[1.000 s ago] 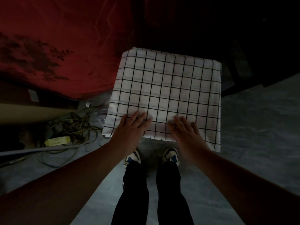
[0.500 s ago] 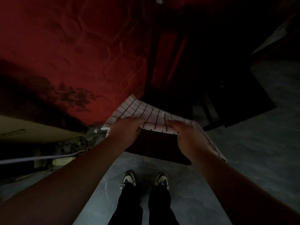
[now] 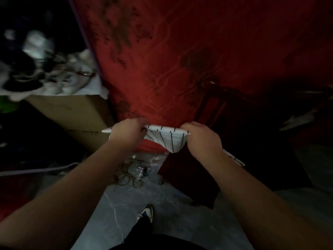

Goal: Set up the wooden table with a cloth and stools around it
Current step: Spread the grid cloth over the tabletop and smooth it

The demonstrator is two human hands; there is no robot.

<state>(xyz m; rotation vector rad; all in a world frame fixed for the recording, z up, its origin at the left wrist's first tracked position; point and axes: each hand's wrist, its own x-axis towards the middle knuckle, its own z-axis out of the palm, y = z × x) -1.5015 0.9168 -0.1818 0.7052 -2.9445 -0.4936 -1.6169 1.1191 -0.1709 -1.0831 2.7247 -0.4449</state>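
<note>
Fingers of both hands curled over the top edge of the folded cloth [image 3: 166, 139], gripping it. Left hand [image 3: 128, 133] near the cloth's left end, right hand [image 3: 201, 139] near its right end. Cloth white with black grid lines, lifted in the air in front of the red fabric [image 3: 180, 60], seen nearly edge-on. Long axis runs left-right between the hands, roughly level; middle sags down in a pouch. Cardboard box [image 3: 75, 112] at left. Tangled cords [image 3: 128, 175] on the grey floor [image 3: 171, 213] below.
</note>
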